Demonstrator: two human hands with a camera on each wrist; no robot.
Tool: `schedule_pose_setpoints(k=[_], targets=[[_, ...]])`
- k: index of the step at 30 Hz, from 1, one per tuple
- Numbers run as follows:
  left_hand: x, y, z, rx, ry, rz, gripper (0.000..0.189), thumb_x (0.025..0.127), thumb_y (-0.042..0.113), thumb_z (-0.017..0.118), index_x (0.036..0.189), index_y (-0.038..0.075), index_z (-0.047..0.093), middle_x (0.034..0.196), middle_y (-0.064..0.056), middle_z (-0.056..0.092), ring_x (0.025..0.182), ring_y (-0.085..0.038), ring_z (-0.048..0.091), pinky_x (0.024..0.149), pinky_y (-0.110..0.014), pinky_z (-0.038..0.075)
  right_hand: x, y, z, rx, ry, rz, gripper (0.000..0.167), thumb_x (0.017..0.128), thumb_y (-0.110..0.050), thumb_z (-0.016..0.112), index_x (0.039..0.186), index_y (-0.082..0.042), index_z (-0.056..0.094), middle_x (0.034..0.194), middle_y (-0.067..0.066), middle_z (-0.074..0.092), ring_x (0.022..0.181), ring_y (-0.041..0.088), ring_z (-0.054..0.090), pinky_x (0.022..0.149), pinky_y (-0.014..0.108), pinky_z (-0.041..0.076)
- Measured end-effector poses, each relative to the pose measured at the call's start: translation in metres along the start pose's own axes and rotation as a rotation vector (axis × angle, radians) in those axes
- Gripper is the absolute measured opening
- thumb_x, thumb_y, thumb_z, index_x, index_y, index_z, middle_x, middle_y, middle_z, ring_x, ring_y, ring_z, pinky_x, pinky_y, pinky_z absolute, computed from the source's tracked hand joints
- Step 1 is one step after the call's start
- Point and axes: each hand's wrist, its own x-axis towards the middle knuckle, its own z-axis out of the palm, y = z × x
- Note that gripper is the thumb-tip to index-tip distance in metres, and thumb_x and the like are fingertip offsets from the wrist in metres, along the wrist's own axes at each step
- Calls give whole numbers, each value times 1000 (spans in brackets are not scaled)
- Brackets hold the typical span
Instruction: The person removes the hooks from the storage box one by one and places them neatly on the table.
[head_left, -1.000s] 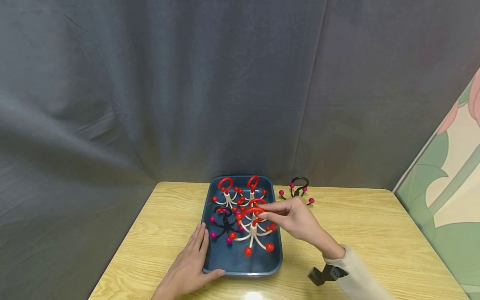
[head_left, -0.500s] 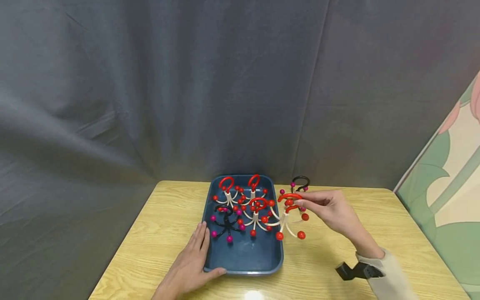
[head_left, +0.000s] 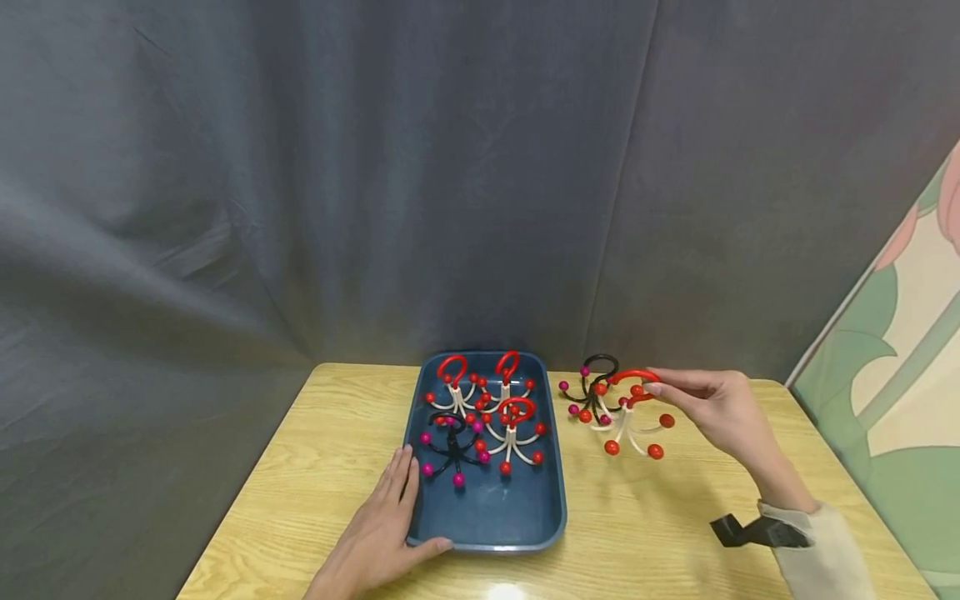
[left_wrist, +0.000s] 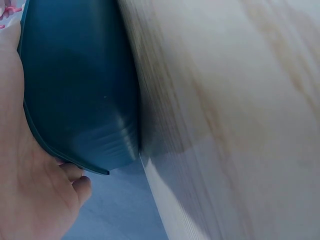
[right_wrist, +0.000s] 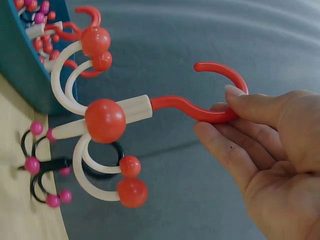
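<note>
Thumb and fingers of my right hand (head_left: 731,417) pinch the red hook of a white multi-arm hook hanger (right_wrist: 135,109) with red ball tips. In the head view it hangs right of the tray, partly overlapping a black hanger with magenta balls (head_left: 594,390) on the table. My left hand (head_left: 375,529) lies along the left rim of the dark blue tray (head_left: 487,521), fingers extended and thumb at the near corner. Inside the tray stand three white-and-red hangers, the nearest (head_left: 512,437) at right, plus one black-and-magenta hanger (head_left: 452,446).
The light wooden table (head_left: 277,467) runs up to a grey curtain (head_left: 465,183) behind the tray. Leaf-and-flower patterned material (head_left: 900,400) borders the right side. A black strap mount (head_left: 757,532) sits on the right wrist.
My right hand has carried the white-and-red hanger from over the tray rightward to above the table, uncovering the nearest white hanger in the tray. My left hand stays put.
</note>
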Motion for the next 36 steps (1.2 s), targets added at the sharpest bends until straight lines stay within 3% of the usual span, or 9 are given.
schedule_pose_setpoints(k=[5, 12, 17, 19, 24, 28, 36], targets=[[-1, 0, 2, -1, 13, 7, 127, 81, 94, 50, 168, 6, 21, 179, -12, 5, 167, -33, 10, 129, -53, 32, 3, 14, -5, 2, 19, 24, 28, 93, -23, 81, 118, -9, 82, 88, -39, 71, 66, -2, 54, 49, 25, 38], [-1, 0, 1, -10, 6, 4, 128, 81, 94, 51, 168, 7, 20, 180, -11, 4, 167, -33, 9, 129, -55, 32, 8, 37, -12, -43, 39, 81, 33, 94, -27, 81, 121, -7, 80, 93, -5, 83, 65, 1, 54, 47, 29, 34], [-1, 0, 0, -9, 15, 9, 127, 81, 93, 52, 168, 6, 21, 180, -10, 4, 167, -32, 9, 129, -54, 32, 11, 51, -16, -40, 42, 139, 38, 96, -34, 79, 124, -8, 79, 91, -27, 76, 56, 6, 42, 42, 33, 28], [-1, 0, 0, -8, 18, 13, 127, 81, 93, 52, 168, 6, 21, 180, -10, 4, 167, -32, 9, 129, -54, 32, 12, 56, -16, -44, 48, 158, 40, 96, -36, 78, 125, -8, 78, 91, -31, 74, 57, 4, 44, 42, 32, 30], [-2, 0, 1, -3, 26, 21, 126, 82, 93, 53, 168, 6, 21, 180, -10, 5, 167, -32, 9, 129, -53, 32, 15, 66, -15, -46, 89, 175, 44, 96, -40, 77, 125, -8, 78, 89, -36, 71, 62, 0, 49, 46, 30, 34], [-1, 0, 1, 3, 23, 16, 127, 81, 94, 51, 168, 6, 21, 180, -10, 5, 167, -32, 9, 129, -53, 32, 20, 75, -9, -38, 123, 178, 43, 96, -40, 77, 124, -7, 78, 82, -44, 65, 51, 7, 38, 40, 32, 29], [-1, 1, 1, -9, 14, 4, 127, 81, 94, 51, 168, 7, 21, 180, -10, 4, 167, -33, 10, 128, -55, 33, 28, 94, 4, -6, 191, 185, 35, 96, -25, 79, 123, -2, 78, 76, -48, 60, 48, 1, 39, 39, 27, 30]])
